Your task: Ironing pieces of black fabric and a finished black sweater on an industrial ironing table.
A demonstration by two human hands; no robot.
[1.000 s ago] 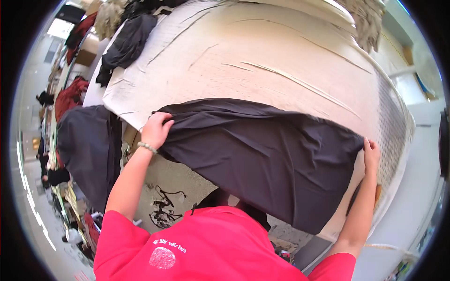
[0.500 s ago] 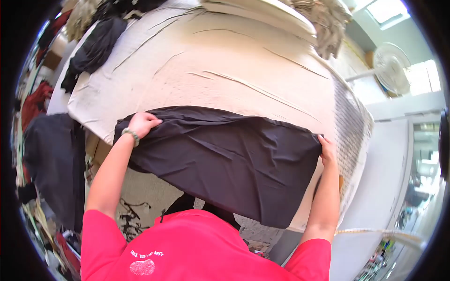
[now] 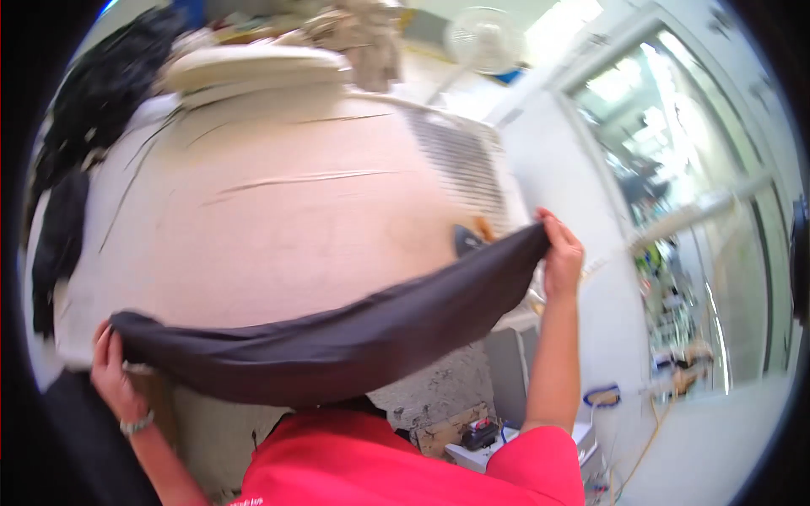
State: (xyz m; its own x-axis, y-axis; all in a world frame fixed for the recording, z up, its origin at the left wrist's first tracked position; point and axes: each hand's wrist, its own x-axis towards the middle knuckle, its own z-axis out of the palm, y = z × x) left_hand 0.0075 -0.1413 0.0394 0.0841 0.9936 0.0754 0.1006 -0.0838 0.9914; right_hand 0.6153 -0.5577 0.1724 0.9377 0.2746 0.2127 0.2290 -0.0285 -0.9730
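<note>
Far left, a crumpled black fabric heap (image 3: 63, 244) at the side of a broad, cream, cloth-covered table (image 3: 278, 253); next, the left hand (image 3: 113, 375), pale beaded bracelet (image 3: 137, 423) at the wrist, its grip narrow on one end of a long, smooth, dark charcoal cloth (image 3: 337, 350). The cloth lies between the two grips, along the table's near side and before a red short-sleeved shirt (image 3: 363, 460), its middle sagging; gripping the far-apart ends presumably serves to spread its length rather than bunch it. Rightmost, the right hand (image 3: 562, 257), higher in view, pinches the opposite end.
</note>
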